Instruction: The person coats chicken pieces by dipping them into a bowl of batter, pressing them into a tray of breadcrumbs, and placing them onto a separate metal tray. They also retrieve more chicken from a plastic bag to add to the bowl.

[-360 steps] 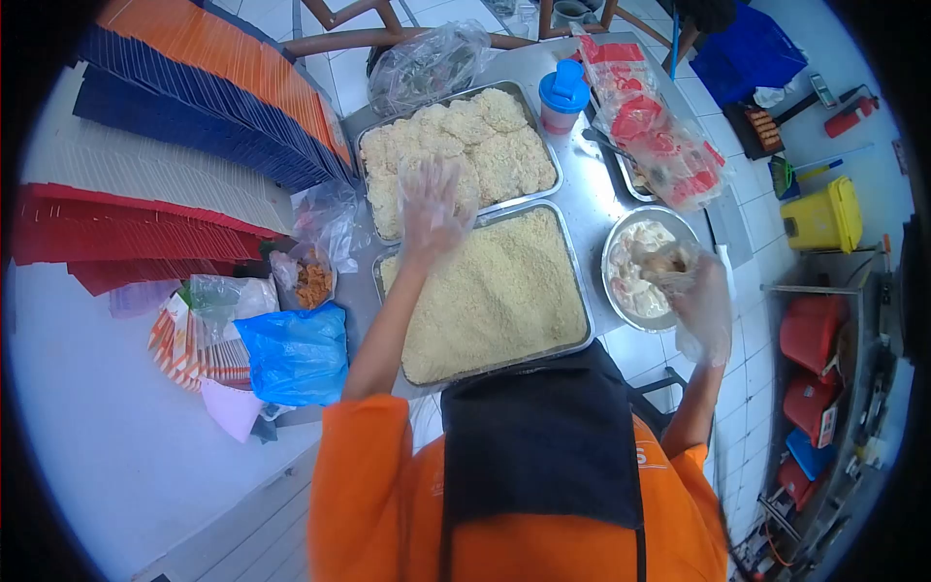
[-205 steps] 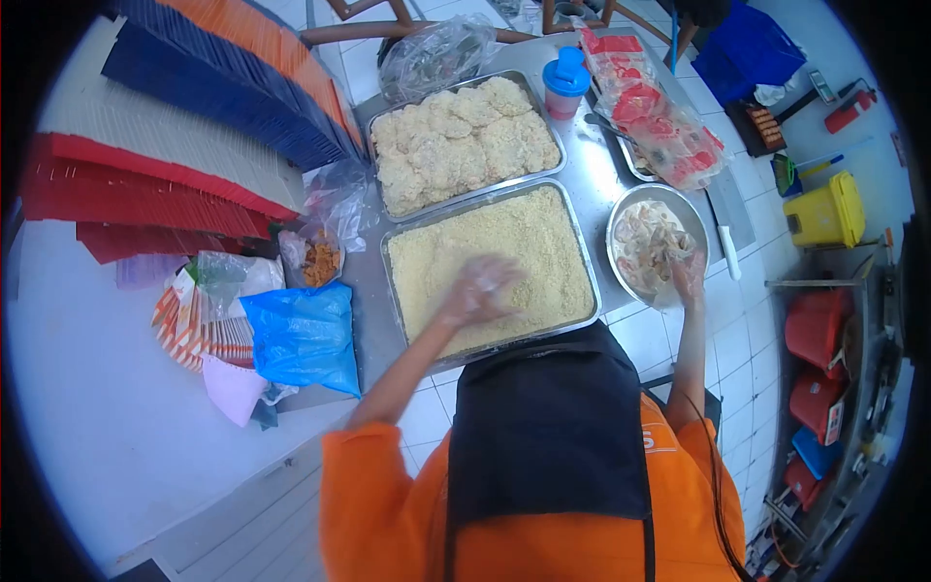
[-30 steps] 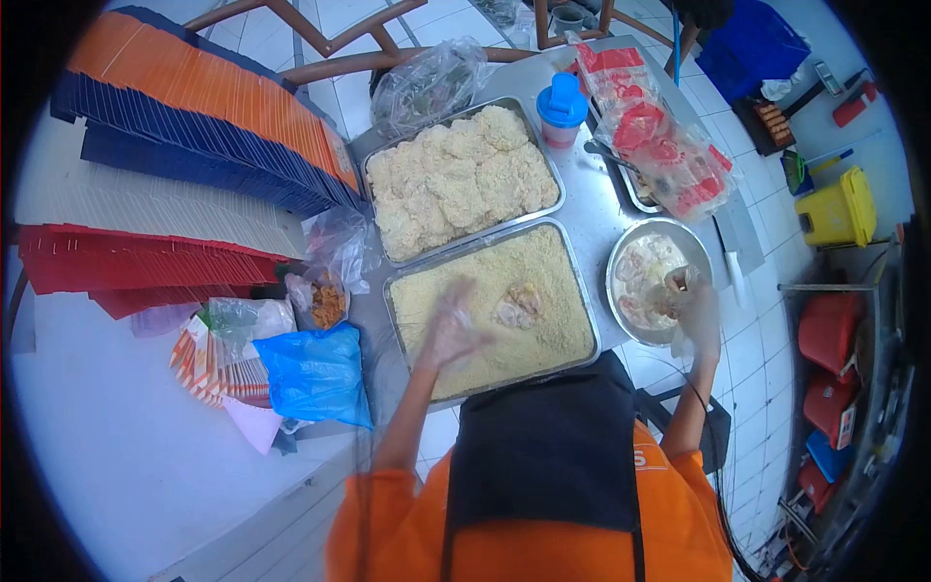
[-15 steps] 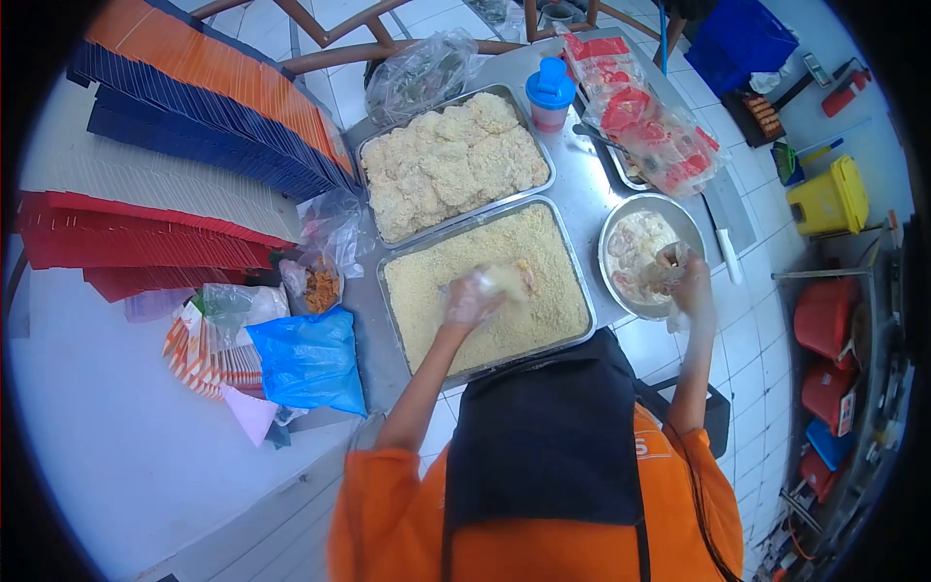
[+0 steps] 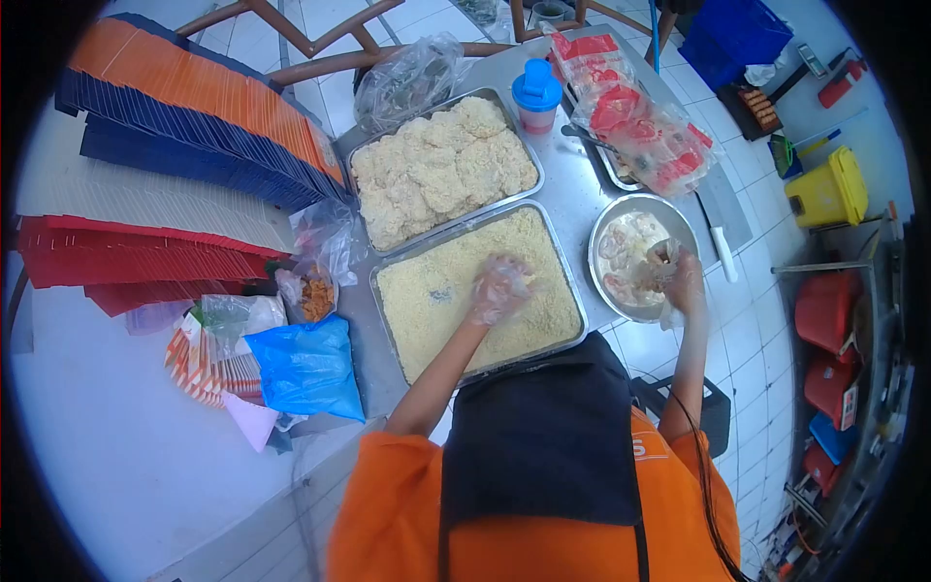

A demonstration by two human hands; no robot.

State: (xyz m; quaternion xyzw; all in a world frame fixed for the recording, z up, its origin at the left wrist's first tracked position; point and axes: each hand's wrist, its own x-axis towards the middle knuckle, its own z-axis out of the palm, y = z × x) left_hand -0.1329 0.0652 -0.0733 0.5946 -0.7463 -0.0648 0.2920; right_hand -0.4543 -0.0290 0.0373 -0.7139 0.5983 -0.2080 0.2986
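My left hand [image 5: 500, 291], in a clear plastic glove, presses palm down into the pale breadcrumbs [image 5: 427, 320], its fingers spread a little. Whatever lies beneath it is buried in crumbs. They fill a rectangular metal tray [image 5: 584, 325]. To the right, my right hand [image 5: 677, 275], also gloved and smeared with batter, hovers at the edge of a steel bowl [image 5: 690, 221]. Its fingers curl loosely, with a gap to the thumb and nothing visible in them. Raw meat pieces [image 5: 621, 242] sit in whitish batter inside the bowl. Behind, another tray [image 5: 535, 184] holds stacked breaded pieces [image 5: 436, 160].
A blue-lidded shaker [image 5: 537, 95] stands beyond the trays. Red-printed plastic packaging [image 5: 640, 121] lies over another tray. Right of the bowl rests a white-handled knife [image 5: 723, 254]. Folded cartons [image 5: 194, 126] line the left, with a blue plastic bag [image 5: 308, 364] nearer me.
My left hand has shifted slightly right and settled onto the crumbs, where a pinkish piece and blurred, scattering crumbs showed before. My right hand stays by the bowl, almost unmoved.
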